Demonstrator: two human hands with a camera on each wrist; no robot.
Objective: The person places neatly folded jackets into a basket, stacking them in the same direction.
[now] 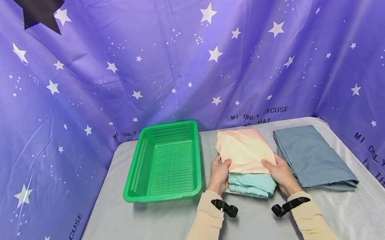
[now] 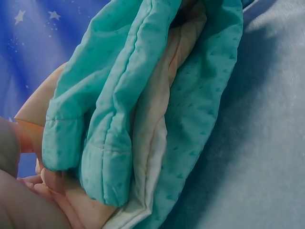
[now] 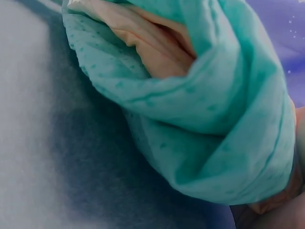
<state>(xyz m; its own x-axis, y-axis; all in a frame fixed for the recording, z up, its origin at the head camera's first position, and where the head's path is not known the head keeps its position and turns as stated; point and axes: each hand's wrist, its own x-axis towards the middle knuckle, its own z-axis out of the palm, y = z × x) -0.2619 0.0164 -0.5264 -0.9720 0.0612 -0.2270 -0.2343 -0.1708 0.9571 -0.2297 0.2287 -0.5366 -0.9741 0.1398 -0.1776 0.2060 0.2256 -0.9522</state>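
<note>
The green basket [image 1: 176, 164] sits at left on the grey table [image 1: 103, 239], its cavity facing up and its long side running away from you. Just to its right, your left hand [image 1: 219, 172] grips the near left edge of the bundle [image 1: 246, 151], thumb laid over the peach top; the left wrist view shows a little of the fingers, low beside the cloth. The bundle lies between your hands, reaching forward from them, its long axis pointing away from you, with teal folds [image 1: 252, 184] showing at the near end. Of your two hands, the left is nearer the basket, and that sideways relation looks like the one that matters. Your right hand [image 1: 278, 169] grips the opposite edge, thumb also on top; its fingers are mostly hidden. Neither hand is spread. At far right, just beyond that hand, lies the folded blue-grey cloth [image 1: 314, 158], apart from your grip.
</note>
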